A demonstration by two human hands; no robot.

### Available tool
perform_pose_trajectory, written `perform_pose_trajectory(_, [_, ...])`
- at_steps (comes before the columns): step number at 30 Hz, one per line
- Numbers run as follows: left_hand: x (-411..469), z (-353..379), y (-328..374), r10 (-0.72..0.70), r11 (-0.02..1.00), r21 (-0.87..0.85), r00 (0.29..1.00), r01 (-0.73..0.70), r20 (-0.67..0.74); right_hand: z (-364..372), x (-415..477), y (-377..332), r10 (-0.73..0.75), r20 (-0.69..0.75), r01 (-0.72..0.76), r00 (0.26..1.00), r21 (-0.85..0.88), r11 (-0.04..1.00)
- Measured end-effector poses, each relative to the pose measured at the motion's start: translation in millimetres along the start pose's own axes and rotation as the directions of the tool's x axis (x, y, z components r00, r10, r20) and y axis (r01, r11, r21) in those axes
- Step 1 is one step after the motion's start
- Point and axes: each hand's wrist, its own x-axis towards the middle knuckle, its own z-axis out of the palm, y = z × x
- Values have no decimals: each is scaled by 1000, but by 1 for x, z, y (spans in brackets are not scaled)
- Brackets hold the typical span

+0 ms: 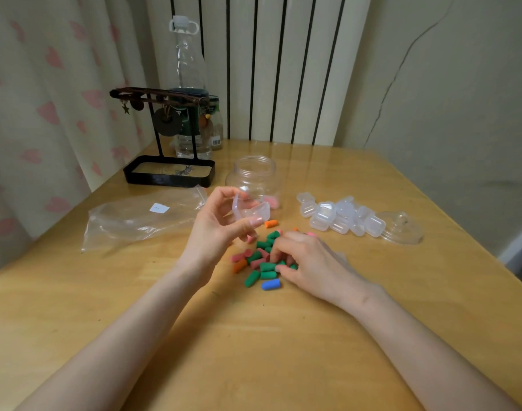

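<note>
My left hand holds a small clear plastic case with its lid hinged open, a little above the table. Below it lies a loose pile of foam earplugs in green, pink and orange, with one blue earplug at the near edge. My right hand rests on the right side of the pile, fingers curled down among the plugs; whether they pinch one is hidden. An orange earplug lies apart, just beyond the case.
A heap of several small clear cases sits to the right, with a clear jar lid beside it. An open clear jar stands behind the hands. An empty zip bag lies left. A black jewellery stand and bottle stand at the back.
</note>
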Motion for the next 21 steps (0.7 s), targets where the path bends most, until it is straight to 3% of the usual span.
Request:
perform_pose_trajectory(3, [1, 2, -3, 42, 995, 92, 999, -43, 4, -2, 2, 6, -10, -65, 13, 998, 59, 998])
perform_pose_trajectory(8, [0, 3, -9, 99, 966, 237, 995, -103, 32, -30, 2, 18, 232, -397, -22, 888, 468, 884])
perform_pose_trajectory(12, [-2, 7, -9, 152, 909, 381, 986, -168, 73, -24, 2, 7, 99, -427, 34, 899, 292, 956])
perform_pose_trajectory(21, [-4, 10, -12, 129, 931, 330, 987, -154, 95, -13, 1, 4, -6, -317, 37, 949, 93, 995])
